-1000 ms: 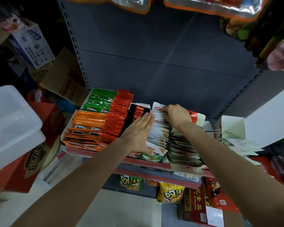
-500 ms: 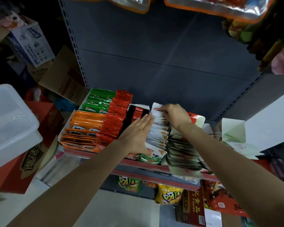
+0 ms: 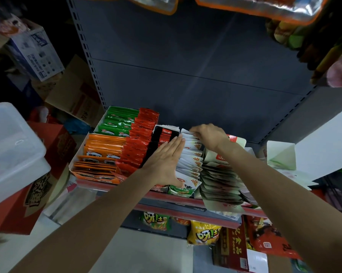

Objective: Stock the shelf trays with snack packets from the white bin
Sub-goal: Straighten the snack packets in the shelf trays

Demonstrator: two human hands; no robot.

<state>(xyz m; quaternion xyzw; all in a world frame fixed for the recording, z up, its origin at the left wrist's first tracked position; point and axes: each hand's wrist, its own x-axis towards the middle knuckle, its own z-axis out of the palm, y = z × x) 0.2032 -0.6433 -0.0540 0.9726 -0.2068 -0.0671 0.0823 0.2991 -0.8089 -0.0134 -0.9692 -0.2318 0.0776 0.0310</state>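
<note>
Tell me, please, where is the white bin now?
In the head view the white bin sits at the far left edge, on a red carton, left of the tray of orange packets.

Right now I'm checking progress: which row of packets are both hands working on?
The white packets, between the black row and the grey-green row. The left hand lies flat against them; the right hand grips their back end.

Glossy white foil snack packets (image 3: 190, 154) stand beside shiny orange plastic packets (image 3: 103, 146). Matt dark grey metal back panel of the shelf (image 3: 195, 75). Smooth translucent white plastic bin (image 3: 14, 146) sits on a printed red cardboard box (image 3: 53, 154).
</note>
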